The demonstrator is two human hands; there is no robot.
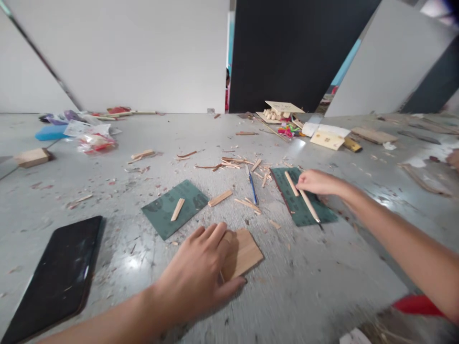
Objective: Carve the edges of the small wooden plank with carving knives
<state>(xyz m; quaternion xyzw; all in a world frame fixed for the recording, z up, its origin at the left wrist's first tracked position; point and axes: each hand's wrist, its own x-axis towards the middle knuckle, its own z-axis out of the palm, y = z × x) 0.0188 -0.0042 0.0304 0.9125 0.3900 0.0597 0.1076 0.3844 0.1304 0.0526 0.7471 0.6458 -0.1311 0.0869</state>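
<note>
My left hand rests over a flat wooden piece on the grey table, its thumb along the near edge and its fingers on the far left side. Over the right green sheet, my right hand is closed at the upper end of a light wooden tool with a dark tip. A small wooden strip lies on the same sheet, just left of the tool. The left green sheet bears a short wood piece. Between the sheets are a wood strip and a blue knife-like tool.
A dark tablet-like slab lies at the near left. Wood shavings are scattered beyond the sheets. Farther back are a wooden block, plastic bags, and a yellowish card. Upright white and black panels stand behind.
</note>
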